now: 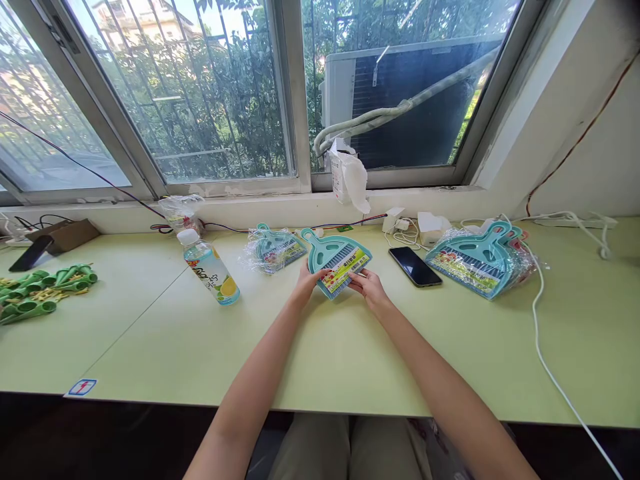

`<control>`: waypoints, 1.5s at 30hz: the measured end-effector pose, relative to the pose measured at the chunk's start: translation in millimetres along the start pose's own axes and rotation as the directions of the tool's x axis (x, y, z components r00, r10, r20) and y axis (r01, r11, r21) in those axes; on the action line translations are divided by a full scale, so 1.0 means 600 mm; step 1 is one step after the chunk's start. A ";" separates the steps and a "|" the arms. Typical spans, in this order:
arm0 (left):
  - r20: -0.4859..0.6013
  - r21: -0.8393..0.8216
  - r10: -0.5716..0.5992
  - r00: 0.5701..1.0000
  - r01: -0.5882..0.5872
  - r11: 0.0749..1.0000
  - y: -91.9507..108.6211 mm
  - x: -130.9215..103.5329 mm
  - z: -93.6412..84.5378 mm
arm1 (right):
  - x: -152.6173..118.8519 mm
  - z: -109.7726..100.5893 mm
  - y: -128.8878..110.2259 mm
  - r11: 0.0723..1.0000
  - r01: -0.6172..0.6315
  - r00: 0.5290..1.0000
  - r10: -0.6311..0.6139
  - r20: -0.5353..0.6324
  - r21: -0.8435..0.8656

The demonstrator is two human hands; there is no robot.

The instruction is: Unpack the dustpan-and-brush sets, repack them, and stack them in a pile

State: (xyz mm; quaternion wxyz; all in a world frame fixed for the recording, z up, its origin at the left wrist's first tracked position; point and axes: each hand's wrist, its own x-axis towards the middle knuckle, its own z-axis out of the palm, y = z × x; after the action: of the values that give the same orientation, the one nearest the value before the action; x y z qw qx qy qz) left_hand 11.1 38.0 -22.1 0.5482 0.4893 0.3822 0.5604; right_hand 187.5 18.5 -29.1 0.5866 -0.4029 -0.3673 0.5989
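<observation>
Between my two hands is a small teal dustpan-and-brush set (325, 252) with a yellow-green label, tilted, its handle pointing up and left. My left hand (306, 283) grips its lower left side, thumb lying over the label. At the lower right edge, my right hand (369, 287) pinches it with closed fingers. Just left of it lies another teal dustpan set (277, 249) in crinkled clear plastic. Off to the right sits a pile of wrapped teal dustpan sets (473, 260).
A black phone (416, 267) lies right of my hands. To the left, a drink bottle (209, 268) stands near green tube-like pieces (45, 290). A white cable (537, 320) runs over the table's right side. Chargers (395, 220) and a tissue pack (349, 175) are by the window.
</observation>
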 end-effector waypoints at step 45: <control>0.034 0.878 0.633 0.773 -0.326 0.350 0.015 0.016 -0.091 | 0.008 -0.021 -0.013 0.990 -0.008 0.998 -0.001 -0.060 -0.142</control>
State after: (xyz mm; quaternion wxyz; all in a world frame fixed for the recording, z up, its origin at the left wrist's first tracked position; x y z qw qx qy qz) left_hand -43.2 52.4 -24.8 -0.0229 0.6862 0.5218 0.5064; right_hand 202.2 23.2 -27.2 0.5660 -0.4621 -0.3907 0.5599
